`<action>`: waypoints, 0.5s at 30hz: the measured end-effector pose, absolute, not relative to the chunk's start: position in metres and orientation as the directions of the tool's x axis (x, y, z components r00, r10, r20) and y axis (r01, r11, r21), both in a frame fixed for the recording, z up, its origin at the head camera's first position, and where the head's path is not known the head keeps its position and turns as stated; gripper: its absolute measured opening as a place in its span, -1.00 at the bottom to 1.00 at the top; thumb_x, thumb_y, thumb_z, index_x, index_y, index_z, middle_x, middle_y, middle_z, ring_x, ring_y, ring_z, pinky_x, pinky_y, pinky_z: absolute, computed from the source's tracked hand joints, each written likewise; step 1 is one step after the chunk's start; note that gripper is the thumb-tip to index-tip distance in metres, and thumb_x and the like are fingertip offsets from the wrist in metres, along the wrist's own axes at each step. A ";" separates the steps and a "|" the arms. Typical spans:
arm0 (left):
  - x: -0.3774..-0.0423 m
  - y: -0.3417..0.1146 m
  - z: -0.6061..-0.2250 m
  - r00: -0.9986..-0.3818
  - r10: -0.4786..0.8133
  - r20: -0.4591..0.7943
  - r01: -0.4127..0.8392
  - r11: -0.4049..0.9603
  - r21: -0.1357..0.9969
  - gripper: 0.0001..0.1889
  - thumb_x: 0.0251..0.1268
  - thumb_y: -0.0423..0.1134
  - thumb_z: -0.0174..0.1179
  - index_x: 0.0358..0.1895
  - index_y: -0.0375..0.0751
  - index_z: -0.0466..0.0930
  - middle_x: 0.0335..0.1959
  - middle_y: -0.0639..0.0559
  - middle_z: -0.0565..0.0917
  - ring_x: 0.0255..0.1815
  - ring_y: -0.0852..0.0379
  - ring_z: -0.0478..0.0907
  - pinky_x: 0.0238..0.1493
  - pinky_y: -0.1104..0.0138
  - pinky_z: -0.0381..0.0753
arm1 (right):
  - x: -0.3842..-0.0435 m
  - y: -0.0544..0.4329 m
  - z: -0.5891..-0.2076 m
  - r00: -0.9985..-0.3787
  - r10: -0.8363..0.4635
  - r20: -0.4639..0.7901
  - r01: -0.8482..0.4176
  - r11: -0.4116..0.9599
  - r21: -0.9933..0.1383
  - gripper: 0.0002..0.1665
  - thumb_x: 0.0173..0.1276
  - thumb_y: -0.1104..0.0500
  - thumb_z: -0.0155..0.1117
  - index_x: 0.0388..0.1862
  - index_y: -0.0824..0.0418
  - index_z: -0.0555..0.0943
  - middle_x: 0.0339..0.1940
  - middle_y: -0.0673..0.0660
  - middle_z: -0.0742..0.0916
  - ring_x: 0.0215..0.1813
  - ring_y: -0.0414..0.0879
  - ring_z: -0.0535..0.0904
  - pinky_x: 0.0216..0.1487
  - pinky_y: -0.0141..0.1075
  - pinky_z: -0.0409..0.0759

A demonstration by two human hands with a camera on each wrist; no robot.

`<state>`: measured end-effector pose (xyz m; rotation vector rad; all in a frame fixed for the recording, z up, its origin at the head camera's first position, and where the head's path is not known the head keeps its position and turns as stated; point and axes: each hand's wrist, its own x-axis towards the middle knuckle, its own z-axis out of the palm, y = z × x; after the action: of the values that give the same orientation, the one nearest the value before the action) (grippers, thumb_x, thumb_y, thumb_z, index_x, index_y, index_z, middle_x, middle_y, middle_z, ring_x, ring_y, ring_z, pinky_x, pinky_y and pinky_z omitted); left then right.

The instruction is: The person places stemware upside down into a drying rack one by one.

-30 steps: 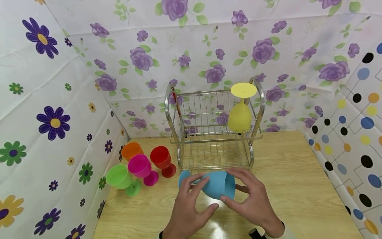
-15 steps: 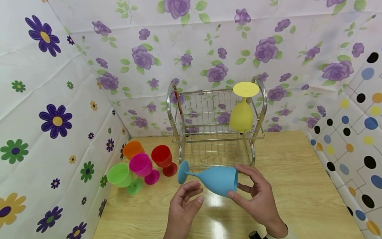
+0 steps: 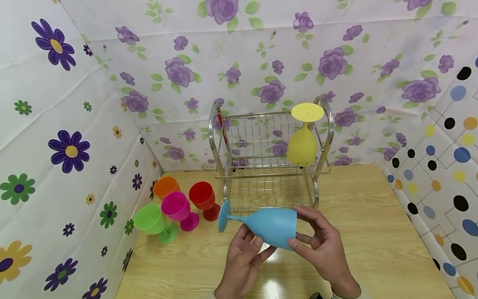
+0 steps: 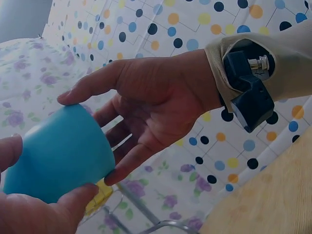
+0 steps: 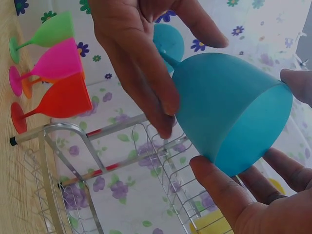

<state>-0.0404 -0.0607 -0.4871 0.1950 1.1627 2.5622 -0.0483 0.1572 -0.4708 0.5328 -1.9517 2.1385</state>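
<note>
A light blue plastic goblet [image 3: 274, 226] lies sideways in the air over the table, base to the left and mouth to the right. My right hand [image 3: 323, 245] grips it at the rim, thumb on the near side and fingers on the far side, as the right wrist view also shows. My left hand [image 3: 244, 259] holds the lower bowl near the stem, thumb in front and fingers underneath. In the left wrist view the goblet's bowl [image 4: 61, 151] sits between both hands.
Behind the hands stands a two-tier metal dish rack [image 3: 270, 175], with a yellow goblet [image 3: 302, 145] upside down on its upper right. Green [image 3: 151, 220], pink [image 3: 176, 207], orange [image 3: 164, 187] and red [image 3: 202, 196] goblets stand upright to the left. Patterned cloth walls surround the wooden table [image 3: 369, 232].
My left hand let go of the goblet's stem end, drew back with loose fingers, then came under the bowl and took hold. My right hand keeps its grip at the rim.
</note>
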 end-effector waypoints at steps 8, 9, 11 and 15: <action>-0.044 -0.055 -0.485 -0.952 0.302 -0.048 -0.241 -0.643 0.727 -0.32 0.65 -0.37 0.07 0.67 -0.27 -0.01 0.59 -0.13 0.31 0.55 -0.09 0.44 0.42 0.05 0.61 | -0.051 0.157 -0.471 -0.907 -0.100 0.410 -0.397 -0.122 -0.909 -0.20 0.24 0.66 0.35 0.48 0.50 0.39 0.43 0.25 0.53 0.42 -0.10 0.55 0.07 -0.10 0.82; -0.044 -0.055 -0.485 -0.954 0.295 -0.049 -0.237 -0.646 0.726 -0.32 0.64 -0.38 0.08 0.67 -0.27 0.00 0.58 -0.13 0.32 0.54 -0.10 0.45 0.42 0.05 0.61 | -0.051 0.157 -0.471 -0.903 -0.105 0.417 -0.405 -0.120 -0.907 -0.20 0.24 0.66 0.34 0.48 0.51 0.39 0.44 0.23 0.54 0.43 -0.11 0.55 0.07 -0.10 0.82; -0.045 -0.055 -0.484 -0.959 0.281 -0.044 -0.223 -0.647 0.729 -0.32 0.62 -0.40 0.10 0.66 -0.28 0.03 0.56 -0.14 0.34 0.53 -0.11 0.46 0.41 0.04 0.61 | -0.052 0.158 -0.471 -0.897 -0.115 0.426 -0.415 -0.113 -0.903 -0.20 0.24 0.66 0.34 0.49 0.50 0.38 0.46 0.19 0.54 0.44 -0.12 0.55 0.08 -0.12 0.82; -0.048 -0.058 -0.482 -0.967 0.255 -0.016 -0.179 -0.629 0.757 -0.32 0.57 -0.44 0.14 0.64 -0.29 0.09 0.52 -0.15 0.40 0.48 -0.10 0.51 0.37 0.04 0.64 | -0.054 0.160 -0.473 -0.889 -0.132 0.438 -0.429 -0.091 -0.899 -0.17 0.24 0.65 0.34 0.51 0.47 0.37 0.49 0.21 0.53 0.46 -0.13 0.55 0.11 -0.14 0.81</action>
<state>-0.0484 -0.0578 -0.4818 0.1352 1.2084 2.6329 -0.0538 0.1596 -0.4726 0.6207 -1.9629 2.0869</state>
